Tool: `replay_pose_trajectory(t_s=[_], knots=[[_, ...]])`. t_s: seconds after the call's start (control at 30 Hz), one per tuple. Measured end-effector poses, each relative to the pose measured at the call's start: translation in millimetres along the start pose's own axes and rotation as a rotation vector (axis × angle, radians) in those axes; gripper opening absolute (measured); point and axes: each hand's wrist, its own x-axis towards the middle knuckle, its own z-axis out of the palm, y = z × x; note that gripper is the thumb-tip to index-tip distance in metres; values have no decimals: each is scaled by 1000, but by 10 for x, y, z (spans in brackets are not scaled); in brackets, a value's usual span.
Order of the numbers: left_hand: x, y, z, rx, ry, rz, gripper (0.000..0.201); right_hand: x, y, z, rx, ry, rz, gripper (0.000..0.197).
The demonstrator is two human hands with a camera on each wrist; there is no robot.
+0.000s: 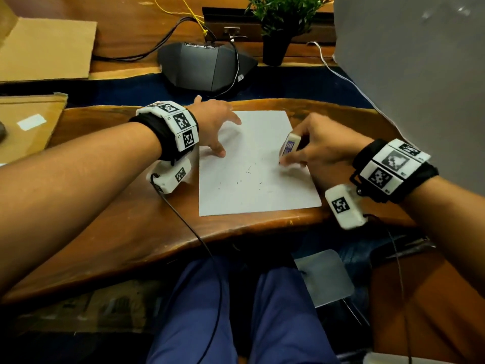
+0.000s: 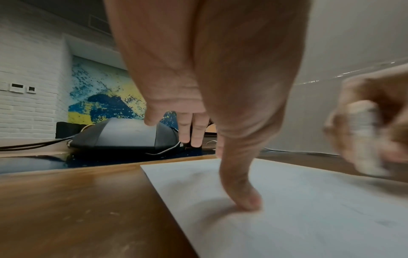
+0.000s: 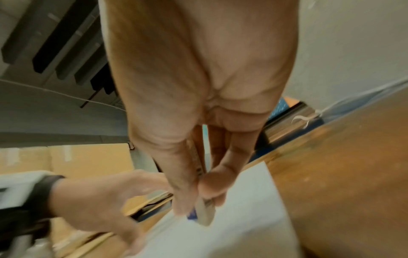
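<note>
A white sheet of paper (image 1: 252, 185) lies on the wooden table (image 1: 118, 219), with small dark crumbs scattered on it. My left hand (image 1: 217, 130) rests on the sheet's left part with fingers spread; its thumb (image 2: 245, 200) presses the paper (image 2: 309, 209) down. My right hand (image 1: 315, 148) pinches a white eraser with a blue-printed sleeve (image 1: 288, 145) between thumb and fingers, its lower end on the sheet near the right edge. In the right wrist view the eraser (image 3: 204, 214) is blurred and touches the paper (image 3: 232, 232).
A black angular device (image 1: 204, 65) with cables stands behind the sheet. A potted plant (image 1: 278, 24) stands at the back. Cardboard (image 1: 44, 48) lies at the left. A grey board (image 1: 414, 74) leans at the right. My legs in blue trousers (image 1: 199, 311) are below the table edge.
</note>
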Motion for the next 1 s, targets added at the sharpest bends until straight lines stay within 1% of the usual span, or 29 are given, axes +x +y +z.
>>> replay_pose_trajectory(t_s=[0.03, 0.07, 0.17, 0.2, 0.27, 0.33, 0.4, 0.5, 0.53, 0.63, 0.73, 0.8, 0.83, 0.9, 0.93, 1.0], knots=[[-6, 17, 3, 14, 22, -5, 83, 41, 14, -16, -6, 57, 27, 26], [-13, 34, 14, 20, 46, -2, 81, 77, 37, -16, -19, 81, 49, 28], [-43, 121, 66, -82, 97, 74, 74, 119, 59, 62, -7, 62, 64, 27], [-61, 170, 76, -143, 76, 114, 76, 118, 50, 88, 4, 57, 57, 26], [-94, 283, 91, -223, -54, 151, 89, 115, 23, 120, 9, 58, 47, 25], [-99, 381, 114, -207, -191, 142, 104, 126, 10, 106, 8, 31, 38, 24], [-84, 419, 134, -156, -251, 130, 114, 161, 30, 64, 23, 34, 46, 25], [-52, 434, 134, -127, -283, 117, 119, 238, 97, -19, 82, 149, 101, 30], [-38, 449, 122, -110, -293, 109, 121, 255, 109, -28, 90, 167, 112, 31], [32, 496, 97, -56, -314, 83, 129, 284, 88, 30, 50, 143, 96, 30], [89, 503, 84, -21, -341, 64, 141, 293, 55, 74, 0, 173, 74, 32], [107, 510, 77, -2, -356, 58, 144, 265, 37, 121, -7, 189, 55, 30], [110, 516, 78, 9, -358, 56, 144, 239, 19, 154, -20, 176, 30, 28], [114, 523, 75, 26, -355, 50, 143, 200, -40, 199, -55, 107, -22, 26], [114, 519, 69, 31, -352, 48, 143, 216, -50, 185, -63, 85, -20, 27], [116, 515, 70, 29, -356, 53, 145, 283, -5, 109, -36, 119, 46, 31]])
